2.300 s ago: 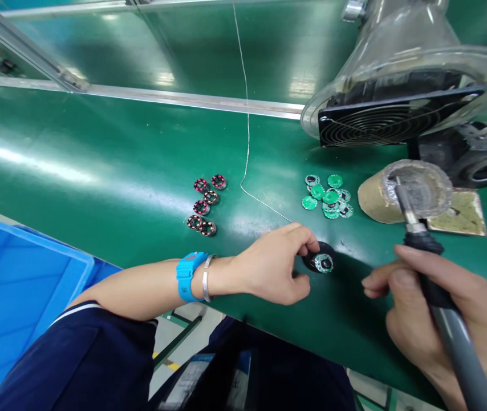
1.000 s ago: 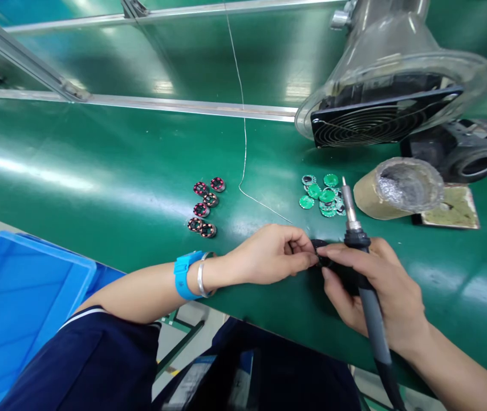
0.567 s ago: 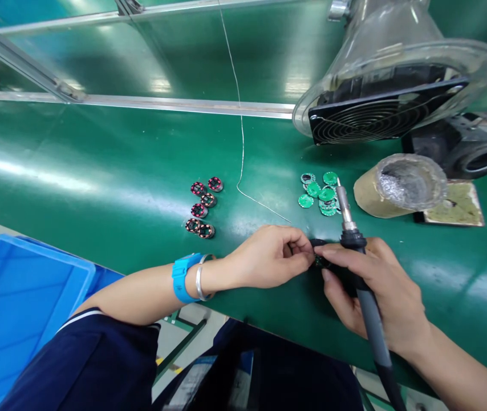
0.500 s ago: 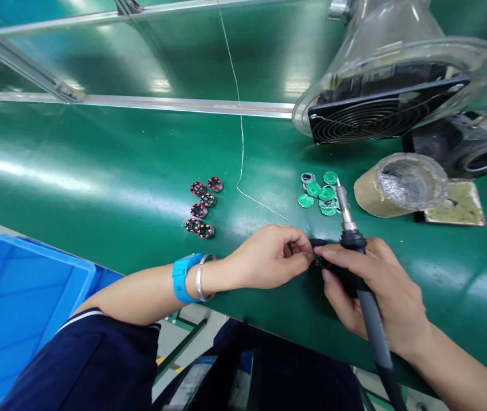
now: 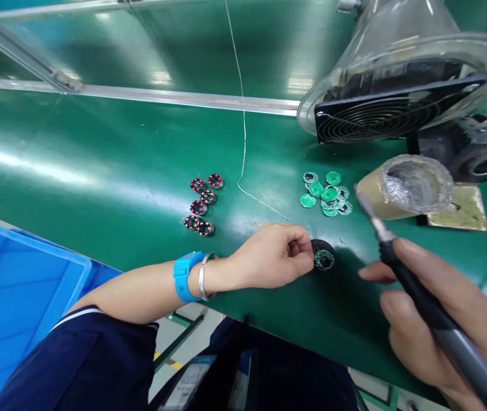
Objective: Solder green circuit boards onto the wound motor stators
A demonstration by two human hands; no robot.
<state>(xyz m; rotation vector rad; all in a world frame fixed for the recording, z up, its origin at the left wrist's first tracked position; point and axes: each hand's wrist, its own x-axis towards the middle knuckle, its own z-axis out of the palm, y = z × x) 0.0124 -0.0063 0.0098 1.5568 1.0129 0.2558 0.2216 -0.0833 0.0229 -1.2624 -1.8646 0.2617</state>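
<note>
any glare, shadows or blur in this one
Head view: streaky glare on the green bench at left; head view: dark shadow to the right of the round part; head view: right hand and soldering iron look soft, the green discs crisper.

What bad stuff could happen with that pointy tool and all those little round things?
The right hand holds what looks like a soldering iron, tip bare; if it's hot, it could burn the left hand, closed at the edge of the round part. The thin wire ends close to the left hand, so it might get snagged. The green discs lie loose, so a bump might scatter them.
</note>
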